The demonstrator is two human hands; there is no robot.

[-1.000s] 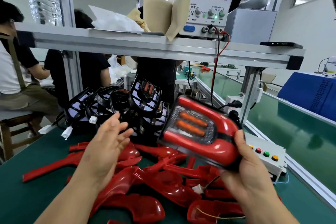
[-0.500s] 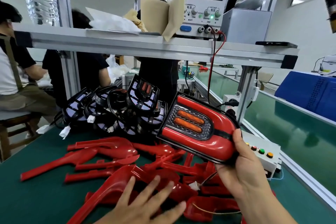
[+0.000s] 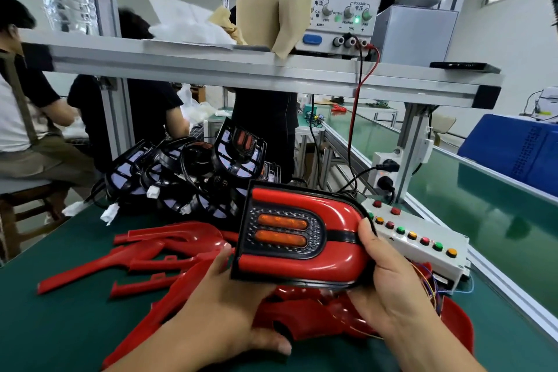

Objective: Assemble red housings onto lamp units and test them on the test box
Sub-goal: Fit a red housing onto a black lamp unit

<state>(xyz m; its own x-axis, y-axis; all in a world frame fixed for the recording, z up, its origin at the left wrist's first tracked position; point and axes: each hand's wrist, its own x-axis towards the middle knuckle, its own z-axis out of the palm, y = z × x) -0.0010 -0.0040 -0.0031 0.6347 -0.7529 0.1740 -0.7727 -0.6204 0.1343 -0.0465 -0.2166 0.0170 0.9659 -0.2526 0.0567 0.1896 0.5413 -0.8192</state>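
Note:
An assembled lamp unit (image 3: 302, 235) with a red housing and two orange lenses is held face up above the table. My right hand (image 3: 389, 284) grips its rounded right end, thumb on top. My left hand (image 3: 223, 305) holds its left lower edge from beneath, fingers hidden under the lamp. Loose red housings (image 3: 157, 254) lie spread on the green mat below. A heap of black lamp units (image 3: 193, 175) with white plugs is piled behind them. The white test box (image 3: 422, 238) with coloured buttons sits to the right of the lamp.
A power supply (image 3: 341, 0) reading 0.000 and 12.00 stands on the aluminium shelf (image 3: 241, 69) overhead, leads running down. A green conveyor belt (image 3: 483, 199) runs along the right. Several people work behind the bench. A blue crate (image 3: 513, 148) sits far right.
My left hand dropped from in front of the black lamp pile and came up under the lamp's left edge. The lamp has been lowered and turned flatter.

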